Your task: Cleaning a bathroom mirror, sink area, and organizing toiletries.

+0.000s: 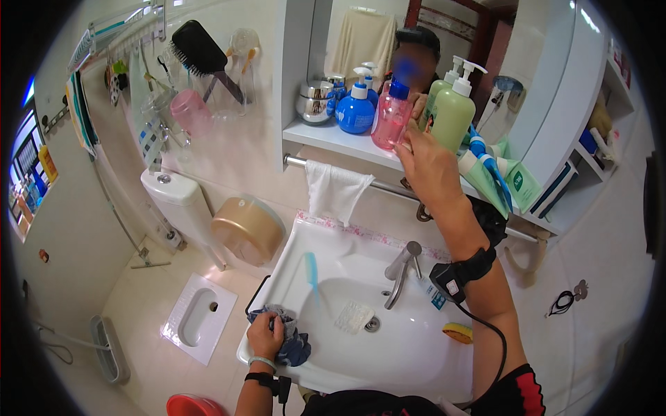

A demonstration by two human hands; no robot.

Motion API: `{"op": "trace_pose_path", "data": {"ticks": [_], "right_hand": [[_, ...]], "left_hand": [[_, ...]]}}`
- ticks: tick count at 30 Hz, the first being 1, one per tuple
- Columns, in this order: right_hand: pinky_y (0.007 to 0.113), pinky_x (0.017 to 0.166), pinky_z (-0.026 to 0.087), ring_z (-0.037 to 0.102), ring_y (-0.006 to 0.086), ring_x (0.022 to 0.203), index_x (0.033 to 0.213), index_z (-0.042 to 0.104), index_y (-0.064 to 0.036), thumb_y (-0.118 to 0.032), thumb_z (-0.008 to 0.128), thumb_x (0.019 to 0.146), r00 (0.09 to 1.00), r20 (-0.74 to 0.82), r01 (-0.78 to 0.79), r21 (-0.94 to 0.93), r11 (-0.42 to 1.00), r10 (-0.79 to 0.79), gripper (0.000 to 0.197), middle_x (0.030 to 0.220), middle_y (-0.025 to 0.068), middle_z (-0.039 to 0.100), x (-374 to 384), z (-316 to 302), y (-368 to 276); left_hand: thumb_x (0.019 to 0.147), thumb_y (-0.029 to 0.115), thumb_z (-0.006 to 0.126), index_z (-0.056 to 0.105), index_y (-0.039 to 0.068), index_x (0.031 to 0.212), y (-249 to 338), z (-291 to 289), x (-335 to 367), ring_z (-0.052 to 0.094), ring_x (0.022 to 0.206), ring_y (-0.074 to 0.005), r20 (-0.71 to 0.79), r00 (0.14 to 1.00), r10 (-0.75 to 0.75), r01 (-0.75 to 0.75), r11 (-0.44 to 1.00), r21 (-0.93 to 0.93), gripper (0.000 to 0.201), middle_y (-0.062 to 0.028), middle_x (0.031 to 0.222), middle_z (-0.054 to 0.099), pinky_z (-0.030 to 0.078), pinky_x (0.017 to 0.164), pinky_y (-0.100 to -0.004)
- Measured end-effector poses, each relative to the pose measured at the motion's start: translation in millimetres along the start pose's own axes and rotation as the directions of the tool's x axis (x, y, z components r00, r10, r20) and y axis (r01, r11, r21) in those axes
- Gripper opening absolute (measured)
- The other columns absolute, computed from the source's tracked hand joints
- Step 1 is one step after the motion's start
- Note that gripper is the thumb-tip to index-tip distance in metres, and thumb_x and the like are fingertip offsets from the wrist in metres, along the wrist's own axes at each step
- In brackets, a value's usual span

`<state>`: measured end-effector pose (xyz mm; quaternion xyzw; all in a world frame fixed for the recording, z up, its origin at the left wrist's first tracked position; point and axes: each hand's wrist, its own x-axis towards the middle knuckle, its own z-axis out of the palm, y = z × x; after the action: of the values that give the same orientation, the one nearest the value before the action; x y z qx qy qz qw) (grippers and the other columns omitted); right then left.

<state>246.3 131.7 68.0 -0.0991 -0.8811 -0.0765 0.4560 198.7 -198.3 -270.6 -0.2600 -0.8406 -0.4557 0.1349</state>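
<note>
At the mirror shelf, my right hand reaches up to a clear pink bottle with a blue cap. Its thumb and fingers close on the bottle's lower right side, and the bottle looks upright on the shelf. Down at the sink's left rim, my left hand is closed on a bunched dark blue-grey cloth. Part of that cloth hangs over the basin side. In the white sink lies a whitish textured piece beside the drain. A pale blue comb rests on the sink's left ledge.
Beside the pink bottle stand a blue pump bottle, a silver jar and green pump bottles. Tubes lean at the right. Below are a towel rail with a white cloth, the faucet and a yellow sponge.
</note>
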Motion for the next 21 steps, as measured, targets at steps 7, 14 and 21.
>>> {"op": "trace_pose_path", "data": {"ticks": [7, 14, 21], "right_hand": [[0.041, 0.072, 0.051, 0.063, 0.0358, 0.081, 0.093, 0.061, 0.0017, -0.017, 0.064, 0.083, 0.999, 0.026, 0.028, -0.046, 0.999, -0.027, 0.021, 0.091, 0.0184, 0.064, 2.1, -3.9, 2.3], [0.036, 0.068, 0.051, 0.063, 0.0315, 0.074, 0.098, 0.064, -0.0003, -0.01, 0.062, 0.083, 0.994, -0.044, 0.111, 0.301, 0.947, -0.102, 0.018, 0.086, 0.0155, 0.065, -63.9, -32.0, -35.7], [0.036, 0.071, 0.051, 0.063, 0.0311, 0.087, 0.106, 0.064, -0.0076, -0.014, 0.062, 0.083, 0.526, 0.795, -0.425, 0.553, 0.717, -0.302, 0.024, 0.103, 0.0129, 0.063, -299.6, 89.3, -50.7]], "left_hand": [[0.08, 0.015, 0.062, 0.063, 0.005, 0.085, 1.0, 1.5, 2.7, 0.062, 0.072, -0.0336, 0.03, 1.0, -0.003, 0.003, 1.0, 0.011, 0.011, -0.0147, 0.079, 0.063, 0.049, 0.064, -0.0395], [0.083, 0.013, 0.06, 0.062, 0.003, 0.088, -1.8, -3.6, -0.4, 0.063, 0.074, -0.034, 0.037, 0.998, -0.06, 0.06, 0.998, -0.007, 0.011, -0.0157, 0.08, 0.063, 0.049, 0.067, -0.0373], [0.08, 0.013, 0.063, 0.063, 0.005, 0.085, 1.4, 2.9, 3.8, 0.063, 0.069, -0.0308, 0.034, 0.999, -0.042, 0.042, 0.999, -0.005, 0.01, -0.0125, 0.078, 0.064, 0.05, 0.063, -0.0364]]}}
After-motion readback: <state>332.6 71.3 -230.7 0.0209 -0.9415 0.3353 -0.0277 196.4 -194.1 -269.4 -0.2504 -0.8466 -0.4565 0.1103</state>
